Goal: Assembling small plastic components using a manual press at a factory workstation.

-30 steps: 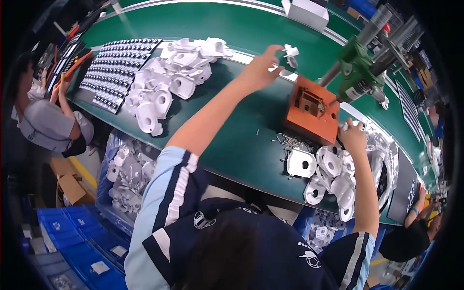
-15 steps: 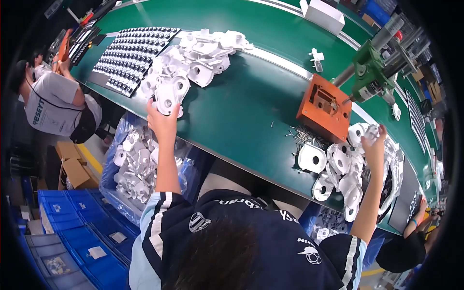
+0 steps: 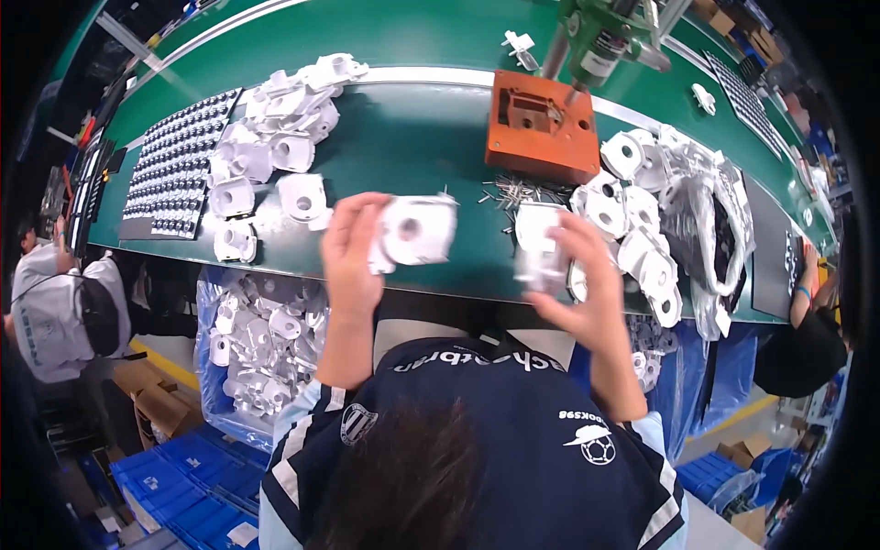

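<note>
My left hand (image 3: 353, 243) is closed on a white plastic housing (image 3: 423, 229) with a round hole, held over the near part of the green bench. Opposite it, my right hand (image 3: 587, 284) pinches a second white plastic part (image 3: 541, 264) between thumb and fingers. Motion blurs that part, so its exact shape cannot be made out. The two held pieces are apart. A heap of loose metal pins (image 3: 522, 192) lies just beyond my right hand, in front of an orange fixture block (image 3: 541, 137) under a green press (image 3: 605, 46).
White housings are piled on the left (image 3: 293, 151) and right (image 3: 655, 261) of the bench (image 3: 412, 128). A sheet with rows of black parts (image 3: 179, 165) lies far left. Below stands a lined bin (image 3: 209, 367) of housings. A clear plastic bag (image 3: 692, 220) sits right. Other people work at both sides.
Both hands have come inward to the middle of the bench. The left has brought a housing from the left pile, the right a part from the right pile. The view has shifted.
</note>
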A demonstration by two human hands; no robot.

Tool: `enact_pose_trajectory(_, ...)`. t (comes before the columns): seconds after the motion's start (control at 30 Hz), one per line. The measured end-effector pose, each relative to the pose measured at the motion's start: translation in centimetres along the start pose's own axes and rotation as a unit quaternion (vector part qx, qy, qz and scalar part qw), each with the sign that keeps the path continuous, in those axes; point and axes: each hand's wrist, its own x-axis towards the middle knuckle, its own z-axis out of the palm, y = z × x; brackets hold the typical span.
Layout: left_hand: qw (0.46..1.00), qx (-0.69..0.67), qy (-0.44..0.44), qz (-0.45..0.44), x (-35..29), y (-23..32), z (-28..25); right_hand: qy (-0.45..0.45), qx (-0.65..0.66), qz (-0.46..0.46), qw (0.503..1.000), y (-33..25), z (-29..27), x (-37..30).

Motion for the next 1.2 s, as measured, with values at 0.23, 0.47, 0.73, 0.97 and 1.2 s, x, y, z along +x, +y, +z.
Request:
enact_pose_trajectory(0.23, 0.985, -0.052, -0.096, -0.133, -0.2, 0.0, 5.5, -0.038, -0.090, -0.073, 0.993, -1.1, 2.8, 1.2)
enact_pose_trajectory(0.47, 0.981, 0.019, -0.137, -0.137, -1.2, -0.7, 6.3, -0.002, -0.030, -0.039, 0.999, -0.5, 3.5, 0.8)
enact_pose_trajectory(0.73, 0.976, 0.016, -0.150, -0.159, -2.1, -0.4, 6.6, -0.103, 0.141, 0.015, 0.985, 1.9, 3.6, -0.1)
enact_pose_trajectory(0.97, 0.981, 0.018, -0.187, -0.040, -3.9, -2.3, 8.0, 0.095, 0.261, 0.161, 0.947, 0.6, 1.9, -0.5)
enact_pose_trajectory(1.2, 0.948, 0.079, -0.285, -0.115, -5.0, -3.4, 11.1, 0.107, 0.236, 0.175, 0.950, 0.9, -2.4, -3.3)
